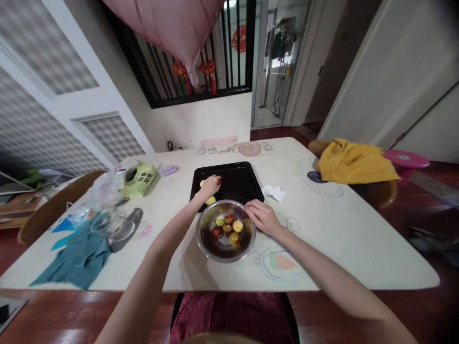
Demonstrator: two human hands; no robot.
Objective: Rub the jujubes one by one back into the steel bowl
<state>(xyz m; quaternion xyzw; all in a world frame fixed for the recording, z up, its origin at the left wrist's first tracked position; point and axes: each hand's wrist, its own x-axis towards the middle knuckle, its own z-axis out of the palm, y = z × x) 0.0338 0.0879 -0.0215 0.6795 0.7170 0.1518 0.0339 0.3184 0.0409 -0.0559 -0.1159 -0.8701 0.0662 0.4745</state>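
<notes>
My left hand (211, 186) is over the left part of a black baking tray (236, 181), its fingers closed on a red-brown jujube (219, 181). Beside and under that hand, a few yellow-green fruits (210, 200) lie in the tray, partly covered by it. My right hand (263, 217) grips the right rim of a steel bowl (225, 253), with fingertips at the edge. Several jujubes (227, 228), mottled red, brown and yellow-green, rest in the bottom of the bowl. The bowl stands just in front of the tray and overlaps its near edge in view.
Right of the tray lies a crumpled white tissue (274, 193). On the left are a green tissue pack (141, 179), a clear jug (113, 224) and a teal cloth (81, 258). Yellow cloth (355, 162) drapes a chair at right. A pink balloon (172, 28) hangs ahead.
</notes>
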